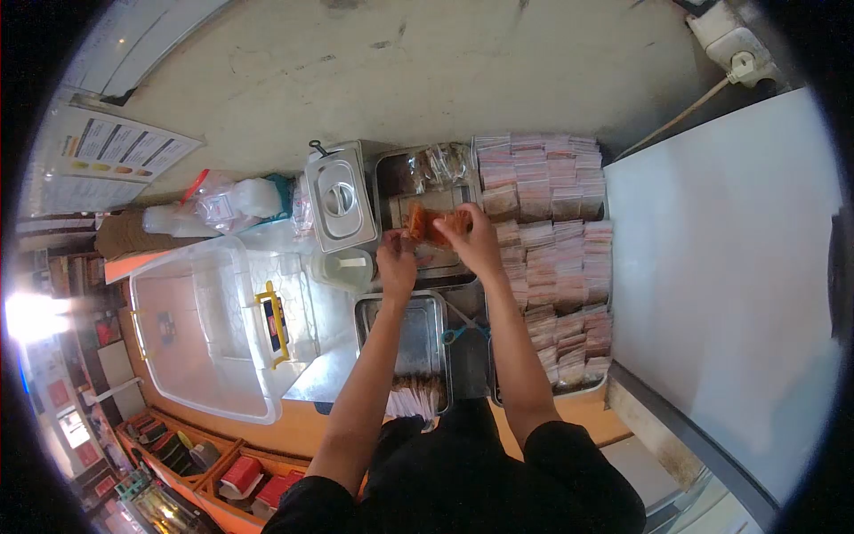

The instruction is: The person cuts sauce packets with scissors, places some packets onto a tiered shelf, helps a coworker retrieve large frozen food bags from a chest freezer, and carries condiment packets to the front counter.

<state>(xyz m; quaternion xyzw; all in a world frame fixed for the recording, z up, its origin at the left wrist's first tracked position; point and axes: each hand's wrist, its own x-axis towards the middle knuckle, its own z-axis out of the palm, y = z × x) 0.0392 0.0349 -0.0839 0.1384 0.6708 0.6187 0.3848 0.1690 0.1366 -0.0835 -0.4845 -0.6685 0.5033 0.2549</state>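
Both my hands are raised over a metal tray [384,200] near the wall. Between them is a clear packet with orange-red contents [433,224]. Fingers of my right hand [476,240] are closed on its right end. My left hand [398,255] pinches at its left side, the fingertips partly hidden. Several clear packets with dark contents [438,167] lie at the back of that tray. Nearer to me is another metal tray [400,325] with thin white-and-brown packets [414,396] at its front end. Blue-handled scissors [463,329] lie to its right.
Stacked small packets [553,254] fill trays at right, beside a large white panel [721,258]. To the left stand a lidded steel container [340,200], a pale plastic tub [344,270] and a clear bin with yellow latches [200,311]. A plugged-in cable [685,116] runs along the wall.
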